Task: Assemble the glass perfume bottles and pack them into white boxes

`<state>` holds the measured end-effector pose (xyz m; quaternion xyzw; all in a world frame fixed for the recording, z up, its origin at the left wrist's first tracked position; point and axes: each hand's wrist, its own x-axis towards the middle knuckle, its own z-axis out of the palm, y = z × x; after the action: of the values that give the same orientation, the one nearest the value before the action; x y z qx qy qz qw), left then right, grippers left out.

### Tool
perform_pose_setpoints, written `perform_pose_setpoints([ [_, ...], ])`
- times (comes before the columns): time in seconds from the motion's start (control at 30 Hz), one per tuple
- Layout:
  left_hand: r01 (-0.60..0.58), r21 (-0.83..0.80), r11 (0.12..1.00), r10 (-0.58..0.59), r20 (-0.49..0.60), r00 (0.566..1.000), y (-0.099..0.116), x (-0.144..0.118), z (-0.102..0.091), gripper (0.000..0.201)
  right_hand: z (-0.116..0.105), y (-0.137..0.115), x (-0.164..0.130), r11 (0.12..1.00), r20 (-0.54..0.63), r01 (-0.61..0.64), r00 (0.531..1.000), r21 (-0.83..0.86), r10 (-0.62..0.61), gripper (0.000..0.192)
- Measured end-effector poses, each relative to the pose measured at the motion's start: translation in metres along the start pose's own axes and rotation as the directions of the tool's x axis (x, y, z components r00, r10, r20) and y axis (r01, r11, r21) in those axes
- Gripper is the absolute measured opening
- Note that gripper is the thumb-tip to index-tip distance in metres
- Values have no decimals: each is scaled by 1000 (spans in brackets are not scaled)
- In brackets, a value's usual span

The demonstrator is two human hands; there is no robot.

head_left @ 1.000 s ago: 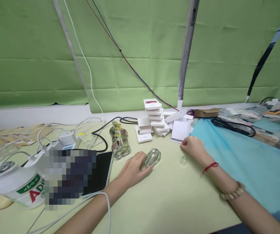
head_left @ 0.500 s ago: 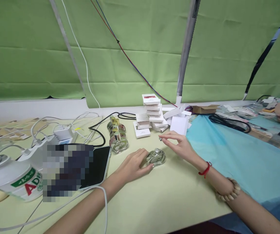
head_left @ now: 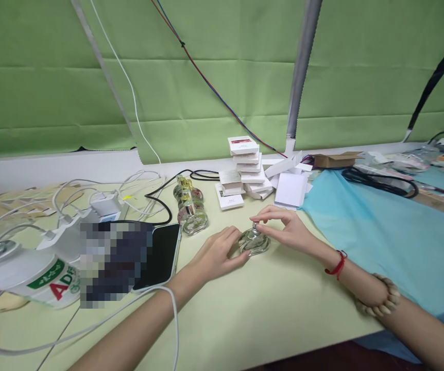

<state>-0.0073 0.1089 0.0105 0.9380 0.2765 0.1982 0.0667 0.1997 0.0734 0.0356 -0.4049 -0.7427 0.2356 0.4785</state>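
Note:
A clear oval glass perfume bottle (head_left: 253, 244) stands upright on the table before me. My left hand (head_left: 222, 253) is closed around its left side, thumb at the front and fingers behind. Between the thumb and fingertips of my right hand (head_left: 284, 229) is a small silvery cap (head_left: 255, 225), right at the neck of the bottle. Whether it is seated there I cannot tell. Behind my left hand, several similar perfume bottles (head_left: 193, 220) with shiny gold and silver caps stand in a row.
Stacked white boxes (head_left: 243, 164) are at the back, beside white papers (head_left: 289, 189). At left lie a phone (head_left: 160, 255), a power strip (head_left: 65, 234), cables and a white container (head_left: 32, 278). A blue sheet (head_left: 369, 232) covers the right side, with a black cable coil (head_left: 380, 183).
My right hand has brought the silvery cap left and down onto the neck of the bottle. My left hand keeps its hold on the glass. The view has shifted slightly.

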Motion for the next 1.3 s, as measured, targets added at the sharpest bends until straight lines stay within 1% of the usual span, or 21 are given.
perform_pose_setpoints([
  [0.13,1,3,1000,-1,5,1000,0,0,1,20,1,4,0,998,6,-54,999,25,54,23],
  [0.27,7,3,1000,-7,2,1000,0,0,2,18,2,7,-1,987,20,-99,995,125,97,20],
  [0.4,4,8,1000,-4,14,1000,1,0,1,19,2,10,0,981,-59,-68,995,183,80,15],
  [0.47,2,12,1000,-2,16,1000,1,0,1,20,1,11,0,982,-72,-48,995,183,62,13],
  [0.57,-2,9,1000,2,21,1000,1,0,1,19,0,13,1,986,-50,-28,998,162,36,11],
  [0.73,6,0,1000,-6,13,1000,0,0,1,21,-2,12,2,993,-11,-57,998,102,58,15],
  [0.97,-6,18,1000,6,13,1000,-1,0,2,19,-2,8,1,990,31,-52,998,131,48,18],
  [1.07,-6,24,1000,6,15,1000,-1,0,2,19,-1,6,1,988,-21,-42,999,149,46,16],
  [1.17,-6,13,1000,5,14,1000,-1,0,2,18,0,7,1,990,-83,-60,994,126,71,16],
  [1.3,-6,12,1000,6,16,1000,-1,1,1,18,1,8,2,996,-75,-55,995,67,60,13],
])
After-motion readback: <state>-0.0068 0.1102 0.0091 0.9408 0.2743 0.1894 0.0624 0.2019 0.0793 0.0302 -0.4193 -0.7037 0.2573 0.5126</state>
